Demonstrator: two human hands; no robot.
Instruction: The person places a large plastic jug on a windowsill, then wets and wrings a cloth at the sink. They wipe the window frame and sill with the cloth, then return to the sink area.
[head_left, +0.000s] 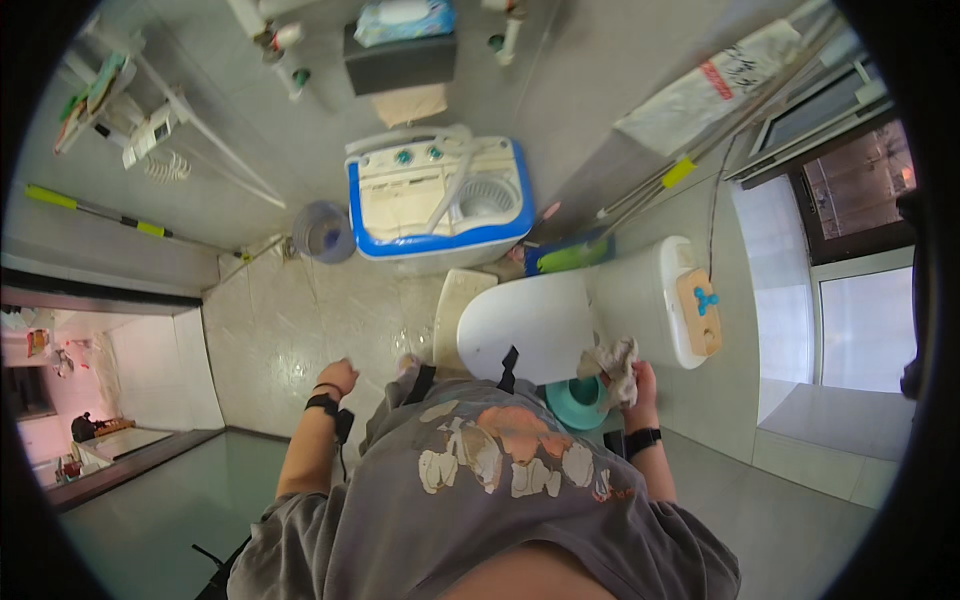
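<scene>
A crumpled, stained light-coloured cloth hangs from my right hand, which is shut on it. The cloth is beside the toilet, over the edge of a teal bucket that is partly hidden by it and by my shirt. To the left of that, the white toilet lid is down. My left hand hangs above the tiled floor with its fingers curled in, and nothing shows in it. Both wrists wear dark straps.
Ahead stands a blue-and-white twin-tub washing machine, with a translucent bucket at its left. An orange tray sits on the toilet tank. Long-handled poles lean at the right wall. A doorway opens at left. The floor shines.
</scene>
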